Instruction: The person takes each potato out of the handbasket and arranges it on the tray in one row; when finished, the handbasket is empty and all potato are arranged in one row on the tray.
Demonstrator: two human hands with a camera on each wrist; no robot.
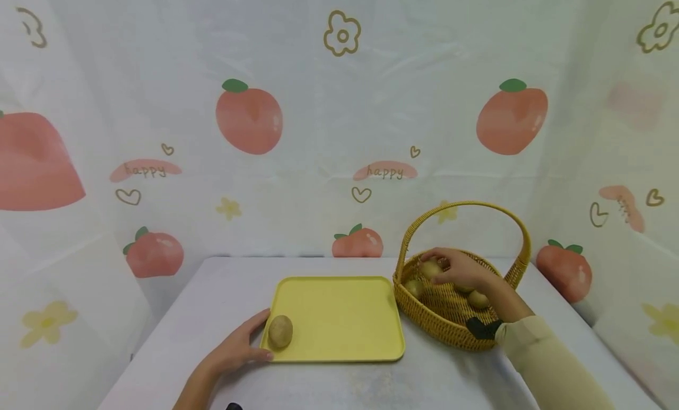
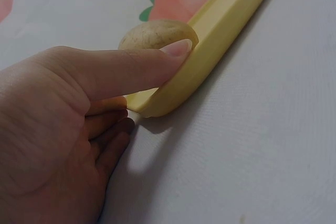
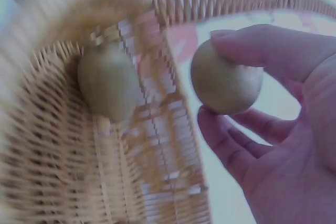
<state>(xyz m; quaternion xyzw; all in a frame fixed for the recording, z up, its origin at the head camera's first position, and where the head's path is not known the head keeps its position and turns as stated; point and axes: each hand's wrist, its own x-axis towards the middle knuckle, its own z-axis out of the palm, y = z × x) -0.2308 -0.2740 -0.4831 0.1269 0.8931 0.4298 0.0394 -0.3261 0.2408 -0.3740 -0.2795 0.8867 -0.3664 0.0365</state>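
Observation:
A potato [image 1: 280,331] lies in the front left corner of the yellow tray [image 1: 339,318]. My left hand [image 1: 239,345] holds that corner, its thumb along the front rim and its fingers at the left side. In the right wrist view, my right hand [image 3: 278,103] pinches another potato [image 3: 223,80] between thumb and fingers. The head view has this hand over the wicker basket [image 1: 442,324], palm side facing left. Inside the basket are more potatoes, one [image 1: 478,299] near its right side and another [image 3: 107,82] by the wall.
The basket's tall arched handle [image 1: 467,204] rises over the right forearm. Tray and basket stand close together on a white table [image 1: 318,386]. Behind them hangs a white curtain [image 1: 307,210] printed with fruit and flowers.

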